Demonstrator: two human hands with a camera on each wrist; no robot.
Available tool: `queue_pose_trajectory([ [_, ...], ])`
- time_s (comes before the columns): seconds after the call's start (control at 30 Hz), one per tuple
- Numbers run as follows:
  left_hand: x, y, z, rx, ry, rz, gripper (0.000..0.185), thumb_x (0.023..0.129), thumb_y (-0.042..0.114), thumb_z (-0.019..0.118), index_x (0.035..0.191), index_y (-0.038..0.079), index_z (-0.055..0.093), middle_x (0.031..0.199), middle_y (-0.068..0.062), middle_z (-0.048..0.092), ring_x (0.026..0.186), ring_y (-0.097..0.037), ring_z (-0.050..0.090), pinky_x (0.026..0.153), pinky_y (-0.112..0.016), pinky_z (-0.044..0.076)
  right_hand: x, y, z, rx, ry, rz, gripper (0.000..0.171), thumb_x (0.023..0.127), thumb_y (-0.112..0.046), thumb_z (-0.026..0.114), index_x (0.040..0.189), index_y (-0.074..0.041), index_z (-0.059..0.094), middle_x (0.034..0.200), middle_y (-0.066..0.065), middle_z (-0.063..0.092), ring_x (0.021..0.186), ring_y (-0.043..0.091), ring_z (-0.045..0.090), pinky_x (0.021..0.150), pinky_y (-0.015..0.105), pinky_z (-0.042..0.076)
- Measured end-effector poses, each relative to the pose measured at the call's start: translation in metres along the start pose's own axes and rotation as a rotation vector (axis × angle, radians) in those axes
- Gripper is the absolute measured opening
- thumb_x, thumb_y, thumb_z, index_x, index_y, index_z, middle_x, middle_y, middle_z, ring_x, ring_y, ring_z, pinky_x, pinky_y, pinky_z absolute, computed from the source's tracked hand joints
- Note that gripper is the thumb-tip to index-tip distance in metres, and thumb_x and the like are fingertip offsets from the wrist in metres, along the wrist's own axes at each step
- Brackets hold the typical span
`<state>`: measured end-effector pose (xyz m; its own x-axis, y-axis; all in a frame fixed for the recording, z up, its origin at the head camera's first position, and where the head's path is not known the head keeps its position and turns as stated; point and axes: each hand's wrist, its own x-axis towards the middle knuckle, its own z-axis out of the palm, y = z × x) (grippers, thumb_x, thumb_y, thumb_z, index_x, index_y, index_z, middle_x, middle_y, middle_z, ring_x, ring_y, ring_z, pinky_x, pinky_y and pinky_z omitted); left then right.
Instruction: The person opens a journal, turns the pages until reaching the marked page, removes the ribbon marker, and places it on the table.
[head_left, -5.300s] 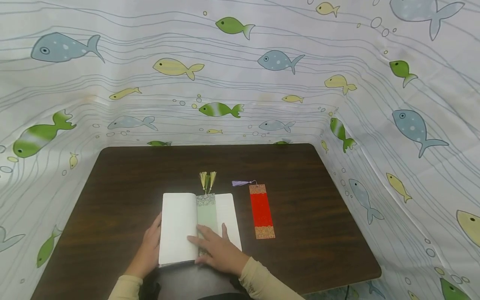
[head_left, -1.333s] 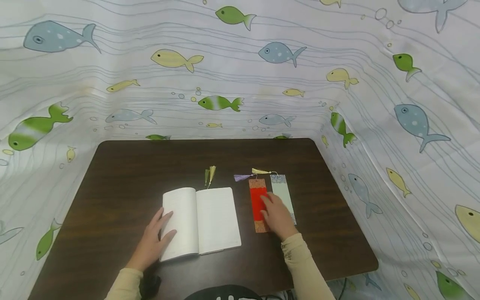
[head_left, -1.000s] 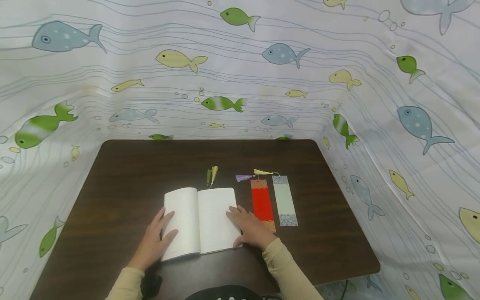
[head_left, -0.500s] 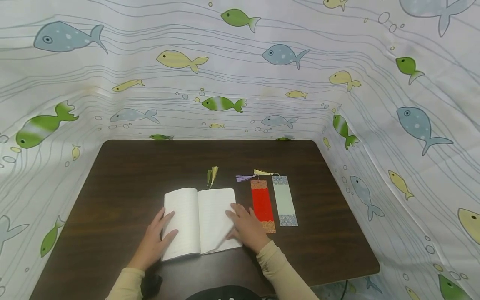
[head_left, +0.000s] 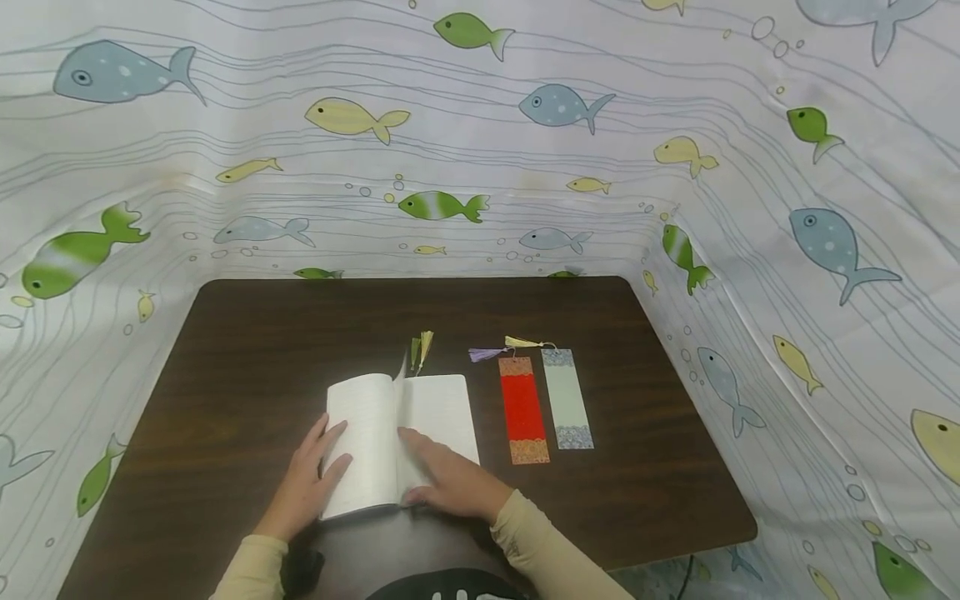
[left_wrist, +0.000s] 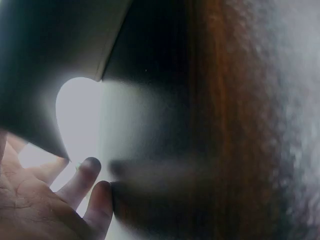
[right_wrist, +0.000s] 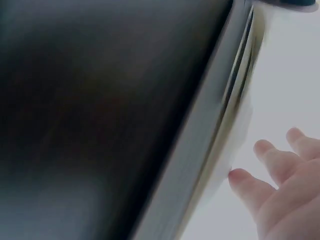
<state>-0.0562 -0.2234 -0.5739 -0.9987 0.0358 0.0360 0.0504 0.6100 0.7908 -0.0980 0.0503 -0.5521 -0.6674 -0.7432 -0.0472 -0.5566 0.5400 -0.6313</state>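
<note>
An open notebook [head_left: 358,450] with lined, otherwise blank pages lies before me. Its single leaf [head_left: 402,400] stands up near the middle fold, partly turned over. My right hand [head_left: 459,483] lies across the right-hand page, extended fingers against that leaf; the right wrist view shows its fingertips [right_wrist: 241,176] spread over white paper. Along the left edge rests my left hand [head_left: 298,485], thumb and a finger on the left page. From the top of the notebook stick out a yellow tassel [head_left: 426,346] and a green tassel [head_left: 416,352]; whatever they hang from is hidden.
Right of the notebook lie a red bookmark [head_left: 523,408] with a purple tassel [head_left: 487,355] and a pale green bookmark [head_left: 567,392] with a yellow tassel. All are on a dark wooden table [head_left: 300,325]. A fish-patterned curtain [head_left: 480,150] surrounds its back and sides.
The pale green bookmark went from the notebook to beside the red one. My right hand then returned, lifted a page corner and swept the leaf leftward. My left hand stayed at the left edge.
</note>
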Motion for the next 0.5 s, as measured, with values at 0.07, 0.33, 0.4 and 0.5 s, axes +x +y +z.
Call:
queue_pose_trajectory([
  [0.07, -0.001, 0.002, -0.001, -0.067, 0.000, -0.007, 0.052, 0.110, 0.032, 0.043, 0.153, 0.003, 0.040, 0.163, -0.027, 0.021, 0.145, -0.057, 0.022, 0.106, -0.079, 0.021, 0.003, -0.004, 0.003, -0.069, -0.028, -0.074, 0.085, 0.093, -0.039, 0.073, 0.162, -0.022, 0.026, 0.167, -0.001, 0.025, 0.150, 0.017, 0.032, 0.118, 0.041, 0.034],
  [0.33, -0.001, 0.003, -0.004, -0.205, -0.026, -0.041, 0.062, 0.111, 0.032, 0.035, 0.158, -0.006, 0.020, 0.164, -0.031, 0.013, 0.147, -0.057, 0.014, 0.110, -0.077, 0.016, 0.004, -0.013, 0.010, -0.291, -0.064, -0.170, 0.069, 0.097, -0.046, 0.066, 0.158, -0.033, 0.037, 0.169, -0.004, 0.019, 0.153, 0.015, 0.023, 0.112, 0.059, 0.037],
  [0.4, 0.002, 0.002, -0.005, -0.150, -0.028, -0.052, 0.069, 0.108, 0.034, 0.049, 0.157, -0.006, 0.023, 0.164, -0.030, 0.014, 0.147, -0.056, 0.015, 0.111, -0.076, 0.017, 0.004, -0.013, 0.010, -0.294, -0.073, -0.168, 0.070, 0.097, -0.047, 0.065, 0.159, -0.032, 0.035, 0.169, -0.004, 0.018, 0.153, 0.018, 0.023, 0.114, 0.059, 0.036],
  [0.5, 0.004, 0.000, -0.004, -0.097, -0.026, -0.070, 0.082, 0.101, 0.036, 0.062, 0.158, -0.005, 0.019, 0.163, -0.031, 0.016, 0.147, -0.055, 0.018, 0.112, -0.074, 0.019, 0.005, -0.009, 0.009, -0.286, -0.078, -0.143, 0.072, 0.098, -0.045, 0.064, 0.160, -0.028, 0.032, 0.169, -0.003, 0.021, 0.153, 0.023, 0.024, 0.117, 0.052, 0.033],
])
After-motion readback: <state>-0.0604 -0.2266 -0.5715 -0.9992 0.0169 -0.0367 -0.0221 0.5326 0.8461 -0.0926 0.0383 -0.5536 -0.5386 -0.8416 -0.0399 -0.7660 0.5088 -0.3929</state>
